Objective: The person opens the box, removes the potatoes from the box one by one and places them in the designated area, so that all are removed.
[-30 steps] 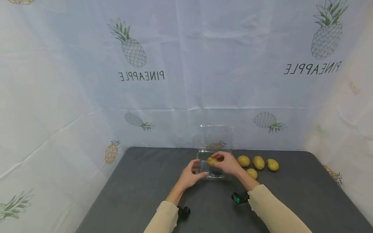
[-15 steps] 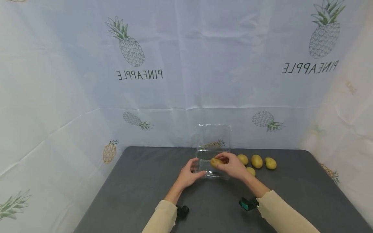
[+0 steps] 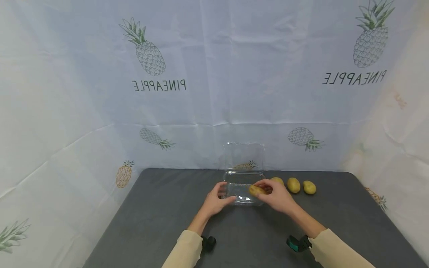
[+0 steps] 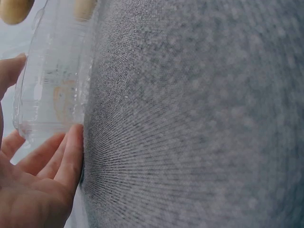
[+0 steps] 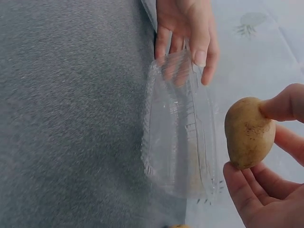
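Observation:
In the head view a clear plastic clamshell box (image 3: 242, 190) stands near the table's far edge, its lid (image 3: 244, 154) raised. My right hand (image 3: 275, 193) pinches a yellow potato (image 5: 250, 133) between thumb and fingertips, above the box's right side. At the box's left end is my left hand (image 3: 214, 201); its fairly straight fingers (image 4: 69, 152) touch the plastic wall and its thumb is spread toward the front corner. To the right lie more potatoes (image 3: 293, 185), one partly hidden behind my right hand.
The grey table (image 3: 161, 216) ends at the back against a white cloth (image 3: 207, 104) printed with pineapples. Black straps with devices (image 3: 298, 243) sit on both wrists.
My right hand has moved right with the potato, from over the middle of the box to its right side. It now hides the nearest potato on the table. My left hand stays put.

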`<state>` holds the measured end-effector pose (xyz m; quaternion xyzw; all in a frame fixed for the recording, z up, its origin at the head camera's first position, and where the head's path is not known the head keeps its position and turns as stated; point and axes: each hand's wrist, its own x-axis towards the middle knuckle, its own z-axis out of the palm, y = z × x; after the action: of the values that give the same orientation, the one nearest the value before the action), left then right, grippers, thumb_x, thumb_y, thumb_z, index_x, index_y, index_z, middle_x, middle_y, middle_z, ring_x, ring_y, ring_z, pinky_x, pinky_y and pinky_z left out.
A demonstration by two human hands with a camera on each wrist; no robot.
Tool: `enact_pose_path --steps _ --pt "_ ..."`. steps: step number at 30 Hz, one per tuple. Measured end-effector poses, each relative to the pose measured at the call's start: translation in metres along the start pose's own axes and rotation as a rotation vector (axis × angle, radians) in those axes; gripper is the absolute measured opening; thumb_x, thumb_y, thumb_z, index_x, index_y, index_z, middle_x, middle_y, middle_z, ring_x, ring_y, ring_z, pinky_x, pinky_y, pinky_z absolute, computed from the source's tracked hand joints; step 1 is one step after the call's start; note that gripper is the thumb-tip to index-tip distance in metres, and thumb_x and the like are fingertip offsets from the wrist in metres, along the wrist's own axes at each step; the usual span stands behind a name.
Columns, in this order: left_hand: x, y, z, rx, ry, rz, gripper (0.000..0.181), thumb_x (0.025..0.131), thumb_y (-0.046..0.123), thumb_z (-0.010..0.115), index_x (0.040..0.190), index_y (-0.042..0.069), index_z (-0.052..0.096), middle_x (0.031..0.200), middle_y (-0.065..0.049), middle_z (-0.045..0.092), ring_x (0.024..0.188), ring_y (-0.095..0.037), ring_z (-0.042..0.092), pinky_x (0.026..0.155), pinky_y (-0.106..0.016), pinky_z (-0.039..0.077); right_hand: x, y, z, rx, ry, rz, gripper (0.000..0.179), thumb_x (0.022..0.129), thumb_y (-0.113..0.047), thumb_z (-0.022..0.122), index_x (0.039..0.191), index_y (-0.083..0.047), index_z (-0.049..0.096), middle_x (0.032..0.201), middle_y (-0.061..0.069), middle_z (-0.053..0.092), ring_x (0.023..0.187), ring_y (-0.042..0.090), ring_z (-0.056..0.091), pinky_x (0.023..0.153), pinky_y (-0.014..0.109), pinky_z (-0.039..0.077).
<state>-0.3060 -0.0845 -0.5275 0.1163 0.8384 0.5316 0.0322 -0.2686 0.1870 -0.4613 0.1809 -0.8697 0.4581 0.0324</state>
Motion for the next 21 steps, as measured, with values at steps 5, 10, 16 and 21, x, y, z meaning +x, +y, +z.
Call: enact_pose_path --steps 5,10,16,21 --pt "-0.001 -0.001 -0.001 0.0 -0.005 0.0 0.074 0.088 0.043 0.08 0.148 0.013 0.049 0.138 -0.016 0.057 0.123 -0.034 0.059 0.097 -0.053 0.052 -0.011 0.004 -0.005 -0.004 0.023 0.019 0.03 0.093 -0.017 0.074 0.122 -0.009 0.071 0.113 0.005 0.068 0.096 0.018 0.065 0.081 0.035 0.055" --pt "0.0 -0.002 -0.001 -0.003 -0.012 0.001 0.073 0.088 0.044 0.08 0.148 0.015 0.049 0.139 -0.016 0.057 0.124 -0.034 0.059 0.097 -0.053 0.051 -0.019 0.008 -0.01 -0.006 0.054 0.016 0.03 0.092 -0.012 0.073 0.122 -0.009 0.071 0.113 0.004 0.068 0.095 0.018 0.065 0.081 0.031 0.055" --pt "0.001 -0.001 -0.001 0.002 -0.019 -0.003 0.075 0.088 0.044 0.08 0.149 0.013 0.048 0.14 -0.017 0.056 0.124 -0.035 0.058 0.097 -0.054 0.051 -0.027 0.017 -0.017 -0.008 0.091 -0.012 0.03 0.094 -0.012 0.074 0.123 -0.006 0.071 0.115 0.007 0.069 0.097 0.021 0.066 0.082 0.03 0.055" --pt "0.0 -0.001 -0.002 0.003 -0.023 -0.004 0.073 0.089 0.042 0.079 0.149 0.015 0.047 0.14 -0.017 0.055 0.125 -0.035 0.058 0.097 -0.054 0.051 -0.034 0.025 -0.023 -0.03 0.116 0.001 0.032 0.093 -0.014 0.075 0.124 -0.007 0.071 0.117 0.007 0.07 0.099 0.021 0.066 0.083 0.029 0.056"
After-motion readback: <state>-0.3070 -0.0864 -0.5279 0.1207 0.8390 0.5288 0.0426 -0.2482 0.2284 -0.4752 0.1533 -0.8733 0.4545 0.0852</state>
